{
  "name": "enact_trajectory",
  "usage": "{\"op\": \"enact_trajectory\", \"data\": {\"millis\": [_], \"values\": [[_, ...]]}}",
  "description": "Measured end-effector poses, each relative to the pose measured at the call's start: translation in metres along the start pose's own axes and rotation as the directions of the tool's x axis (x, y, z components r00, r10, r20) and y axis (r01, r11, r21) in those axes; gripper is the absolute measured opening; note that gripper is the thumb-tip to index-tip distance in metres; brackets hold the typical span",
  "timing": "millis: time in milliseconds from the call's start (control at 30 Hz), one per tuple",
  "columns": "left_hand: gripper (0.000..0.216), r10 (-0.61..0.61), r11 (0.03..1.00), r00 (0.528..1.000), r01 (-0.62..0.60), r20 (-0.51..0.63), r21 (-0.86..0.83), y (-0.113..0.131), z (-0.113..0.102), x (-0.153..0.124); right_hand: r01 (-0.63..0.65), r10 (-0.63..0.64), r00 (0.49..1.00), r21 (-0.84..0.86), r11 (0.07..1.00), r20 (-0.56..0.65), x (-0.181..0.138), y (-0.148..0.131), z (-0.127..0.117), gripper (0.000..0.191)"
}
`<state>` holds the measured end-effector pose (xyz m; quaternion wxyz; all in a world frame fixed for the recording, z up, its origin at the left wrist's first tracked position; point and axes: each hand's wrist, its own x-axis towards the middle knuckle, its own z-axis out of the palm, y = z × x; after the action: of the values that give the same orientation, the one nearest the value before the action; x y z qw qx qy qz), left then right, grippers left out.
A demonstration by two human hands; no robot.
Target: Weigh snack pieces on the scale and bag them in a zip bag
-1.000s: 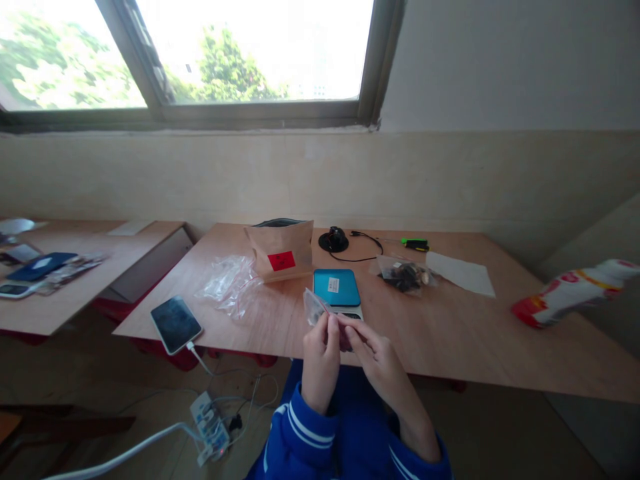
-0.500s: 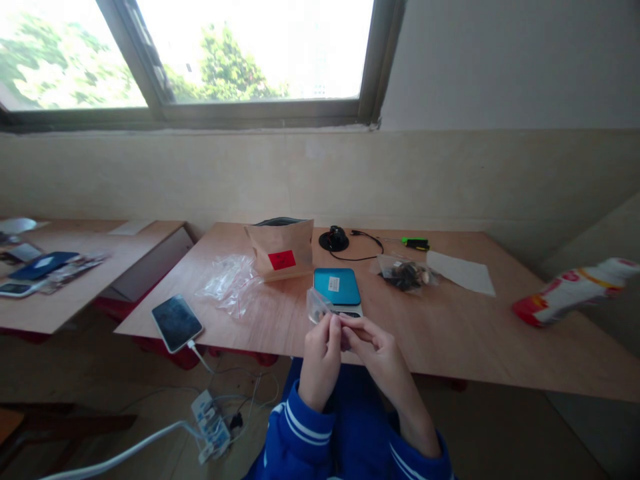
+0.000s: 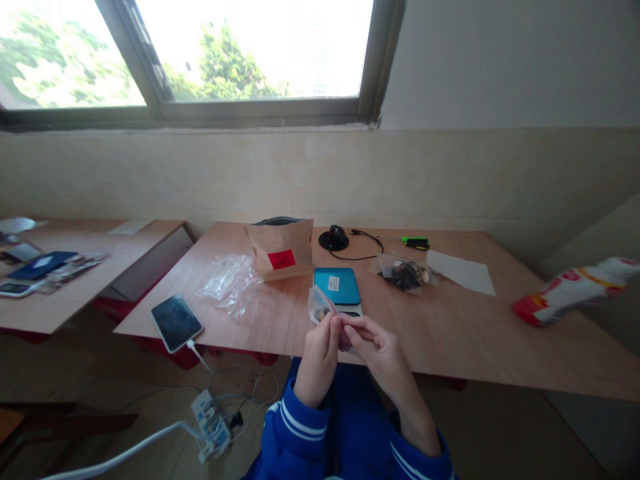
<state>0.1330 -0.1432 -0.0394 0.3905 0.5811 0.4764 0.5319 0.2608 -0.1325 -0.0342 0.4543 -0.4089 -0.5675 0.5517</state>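
Left hand (image 3: 320,360) and right hand (image 3: 383,353) meet on a small clear bag (image 3: 317,305), just below the frame's centre.
Both hands have fingertips pinched on the bag's reddish zip edge — what it holds is too small to make out. The bag overlaps the near left corner of a blue-topped scale (image 3: 345,288) in view; a brown pouch (image 3: 300,241) stands upper left of the scale — a phone (image 3: 176,323) lies at left.
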Motion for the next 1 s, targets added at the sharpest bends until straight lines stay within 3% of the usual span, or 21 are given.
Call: {"op": "enact_trajectory", "data": {"millis": [400, 667, 1000], "values": [[0.033, -0.054, 0.998, 0.998, 0.054, -0.041, 0.01, 0.007, -0.0003, -0.0011, 0.023, -0.026, 0.999, -0.089, 0.996, -0.021, 0.0004, -0.0027, 0.0015, 0.029], [0.037, 0.033, 0.999, 0.999, -0.032, 0.022, -0.03, 0.0044, 0.0, -0.0029, -0.001, 0.0, 1.0, -0.026, 1.0, -0.02, 0.0011, -0.0052, -0.0016, 0.032], [0.033, 0.049, 0.999, 0.998, -0.049, 0.04, -0.002, 0.0035, -0.0021, -0.0018, -0.052, 0.053, 0.998, 0.063, 0.997, -0.02, 0.0009, -0.0043, -0.0027, 0.036]]}}
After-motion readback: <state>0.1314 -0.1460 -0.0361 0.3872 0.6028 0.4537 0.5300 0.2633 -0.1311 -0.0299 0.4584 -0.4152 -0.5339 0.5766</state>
